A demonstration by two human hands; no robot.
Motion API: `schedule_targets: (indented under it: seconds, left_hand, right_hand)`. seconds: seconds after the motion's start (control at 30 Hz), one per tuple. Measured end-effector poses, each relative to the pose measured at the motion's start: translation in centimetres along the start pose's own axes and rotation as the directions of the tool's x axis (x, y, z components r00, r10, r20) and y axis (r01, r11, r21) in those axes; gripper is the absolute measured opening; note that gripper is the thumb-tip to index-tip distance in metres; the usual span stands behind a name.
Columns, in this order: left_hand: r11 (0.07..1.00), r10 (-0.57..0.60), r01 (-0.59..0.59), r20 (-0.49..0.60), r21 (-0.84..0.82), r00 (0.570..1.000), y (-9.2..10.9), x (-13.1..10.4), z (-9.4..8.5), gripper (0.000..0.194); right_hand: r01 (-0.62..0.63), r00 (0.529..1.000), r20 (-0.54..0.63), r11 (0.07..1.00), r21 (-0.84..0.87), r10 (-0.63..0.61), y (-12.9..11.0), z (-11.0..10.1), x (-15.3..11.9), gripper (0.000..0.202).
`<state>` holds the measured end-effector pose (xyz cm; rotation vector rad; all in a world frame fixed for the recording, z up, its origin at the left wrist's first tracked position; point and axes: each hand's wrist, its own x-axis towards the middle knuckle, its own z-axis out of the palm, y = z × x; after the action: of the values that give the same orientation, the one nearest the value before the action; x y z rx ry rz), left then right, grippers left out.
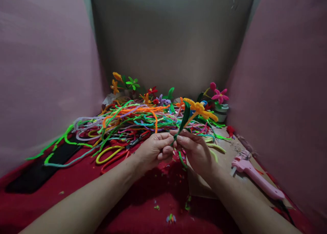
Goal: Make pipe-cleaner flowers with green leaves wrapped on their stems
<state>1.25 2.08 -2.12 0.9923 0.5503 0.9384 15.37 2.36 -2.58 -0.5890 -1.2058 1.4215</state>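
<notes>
An orange-yellow fuzzy flower [199, 109] with a dark green leaf [185, 116] is held upright, tilted right, at the middle of the head view. My left hand [157, 147] pinches the green stem at the leaf's base. Close beside it, my right hand [194, 149] also has its fingers closed on the stem, just below the flower. A green strand [182, 160] hangs down between the two hands. Parts of the stem are hidden by my fingers.
Behind my hands lies a heap of coloured pipe cleaners [133, 116], with finished flowers [133, 83] at the back. Yellow-red scissors [109, 154] and a black flat object [43, 169] are left. Right, a pink glue gun [258, 176] rests on cardboard [200, 186]. Scraps dot the red cloth [143, 206].
</notes>
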Motion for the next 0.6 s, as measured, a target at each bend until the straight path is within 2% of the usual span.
schedule_targets:
  seconds: [0.07,0.17,0.23,0.27,0.3,0.37,0.43,0.47,0.5,0.53,0.6]
  left_hand:
    - [0.997,-0.039,0.044,0.078,-0.064,0.996,0.1,-0.1,-0.2,0.014]
    - [0.995,-0.079,0.087,0.145,-0.046,0.986,0.2,-0.1,-0.3,0.016]
    - [0.996,-0.047,0.04,0.088,0.084,0.995,0.2,-0.2,-0.1,0.019]
    - [0.979,0.005,-0.012,0.032,0.204,0.999,0.2,-0.2,0.1,0.021]
    - [0.932,0.086,-0.072,-0.024,0.356,0.996,0.2,-0.2,0.2,0.023]
    - [0.721,0.293,-0.174,-0.068,0.671,0.954,0.0,-0.3,0.5,0.021]
    - [0.479,0.46,-0.222,-0.027,0.849,0.887,-0.3,-0.4,0.5,0.014]
    - [0.411,0.503,-0.233,-0.007,0.881,0.864,-0.4,-0.4,0.6,0.012]
    - [0.4,0.515,-0.236,-0.005,0.886,0.857,-0.4,-0.4,0.5,0.014]
    - [0.446,0.492,-0.227,-0.026,0.866,0.87,-0.4,-0.3,0.5,0.017]
    - [0.648,0.371,-0.185,-0.093,0.739,0.924,-0.3,-0.2,0.5,0.02]
  right_hand:
    - [-0.026,0.999,0.044,1.0,0.015,0.026,0.0,-0.1,0.0,0.014]
    - [0.008,0.998,0.066,1.0,0.017,-0.01,0.1,-0.1,0.0,0.01]
    - [0.056,0.997,0.044,0.998,-0.011,-0.055,0.3,-0.2,0.1,0.008]
    - [0.083,0.996,0.019,0.996,-0.044,-0.082,0.3,-0.2,0.1,0.009]
    - [0.108,0.994,-0.016,0.99,-0.093,-0.11,0.4,-0.3,0.1,0.01]
    - [0.141,0.984,-0.081,0.968,-0.206,-0.16,0.6,-0.4,0.2,0.011]
    - [0.158,0.972,-0.127,0.948,-0.275,-0.199,0.9,-0.4,0.2,0.01]
    - [0.159,0.97,-0.134,0.943,-0.293,-0.205,1.0,-0.4,0.2,0.011]
    - [0.158,0.971,-0.13,0.944,-0.289,-0.202,1.1,-0.4,0.2,0.011]
    - [0.155,0.974,-0.118,0.952,-0.263,-0.191,1.2,-0.4,0.2,0.011]
    - [0.135,0.985,-0.084,0.977,-0.168,-0.15,1.3,-0.3,0.2,0.011]
